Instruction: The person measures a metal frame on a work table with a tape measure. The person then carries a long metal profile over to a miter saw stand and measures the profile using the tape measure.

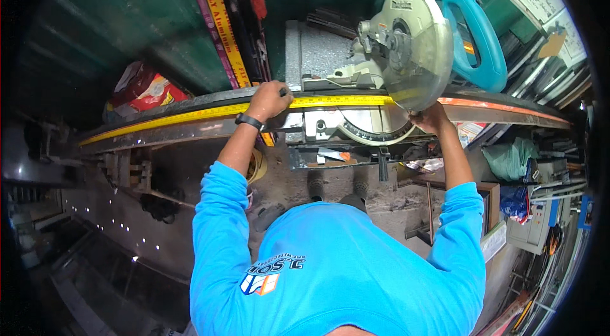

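Note:
A long yellow measuring tape (190,115) with fine marks lies along a dark bar (222,96), crossing the bed of a miter saw (372,125). My left hand (268,101) is closed over the tape and the bar, left of the saw. A small dark thing (284,91) shows at its fingertips; its kind is unclear. My right hand (432,118) is closed at the bar, just below the saw's clear round blade guard (416,75). The guard's edge covers some of its fingertips, and what they grip is hidden. To the right, an orange strip (502,110) runs on along the bar.
The saw's teal handle (489,50) rises at the back right. Yellow-wrapped lengths (222,24) lean against the green wall (140,12). A red bag (149,88) sits at the back left. A green plastic bag (511,158) and stacked lengths stand at right.

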A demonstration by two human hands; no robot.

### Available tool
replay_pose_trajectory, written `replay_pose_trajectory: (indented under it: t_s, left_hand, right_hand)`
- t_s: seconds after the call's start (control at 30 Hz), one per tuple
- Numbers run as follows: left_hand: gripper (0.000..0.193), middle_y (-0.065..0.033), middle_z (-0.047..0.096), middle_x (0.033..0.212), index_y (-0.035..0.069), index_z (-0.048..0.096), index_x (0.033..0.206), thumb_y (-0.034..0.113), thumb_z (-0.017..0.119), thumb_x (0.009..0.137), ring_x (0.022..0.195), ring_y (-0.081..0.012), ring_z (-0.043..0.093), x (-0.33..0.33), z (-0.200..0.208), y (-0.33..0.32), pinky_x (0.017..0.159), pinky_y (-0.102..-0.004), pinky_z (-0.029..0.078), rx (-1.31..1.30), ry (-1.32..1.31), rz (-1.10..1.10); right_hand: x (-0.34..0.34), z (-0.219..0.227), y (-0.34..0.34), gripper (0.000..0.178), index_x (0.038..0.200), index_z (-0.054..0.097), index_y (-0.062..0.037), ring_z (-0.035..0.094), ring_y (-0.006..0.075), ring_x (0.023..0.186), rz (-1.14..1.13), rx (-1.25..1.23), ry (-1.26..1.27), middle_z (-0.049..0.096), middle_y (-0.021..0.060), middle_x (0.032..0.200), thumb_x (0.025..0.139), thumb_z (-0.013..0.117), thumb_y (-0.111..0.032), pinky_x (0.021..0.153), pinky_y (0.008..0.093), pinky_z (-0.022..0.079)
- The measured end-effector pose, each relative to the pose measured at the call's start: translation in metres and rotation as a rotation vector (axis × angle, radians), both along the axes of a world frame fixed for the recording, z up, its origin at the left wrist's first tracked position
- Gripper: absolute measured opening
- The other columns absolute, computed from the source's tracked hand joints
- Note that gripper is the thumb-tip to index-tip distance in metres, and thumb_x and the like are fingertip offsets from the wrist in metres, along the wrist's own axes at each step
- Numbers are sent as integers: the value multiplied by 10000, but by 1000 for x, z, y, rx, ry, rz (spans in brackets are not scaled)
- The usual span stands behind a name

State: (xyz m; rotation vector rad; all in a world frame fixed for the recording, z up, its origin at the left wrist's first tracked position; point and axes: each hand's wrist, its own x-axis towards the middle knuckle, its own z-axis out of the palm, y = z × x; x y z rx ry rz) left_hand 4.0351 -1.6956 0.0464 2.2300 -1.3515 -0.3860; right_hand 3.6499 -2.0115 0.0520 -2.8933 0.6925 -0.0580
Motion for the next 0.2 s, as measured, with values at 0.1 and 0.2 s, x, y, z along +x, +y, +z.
replay_pose_trajectory:
  t_s: [0.1, 0.2]
  left_hand:
    - [268, -217, 717, 955, 52, 766, 939, 284, 730, 808, 920, -387, 685, 2, -3, 0, 840, -441, 530, -15, 61, 1]
    - [266, -209, 726, 956, 62, 769, 937, 293, 728, 812, 926, -376, 692, 1, -2, -2, 860, -432, 533, 13, 52, 35]
  right_hand:
    - [4, 9, -1, 626, 1309, 597, -113, 427, 405, 1365, 19, 107, 123, 507, 199, 1436, 739, 772, -306, 1159, 468, 359]
    - [7, 25, 8, 649, 1331, 584, -112, 394, 388, 1397, -27, 130, 161, 504, 199, 1446, 736, 780, -284, 1203, 431, 297]
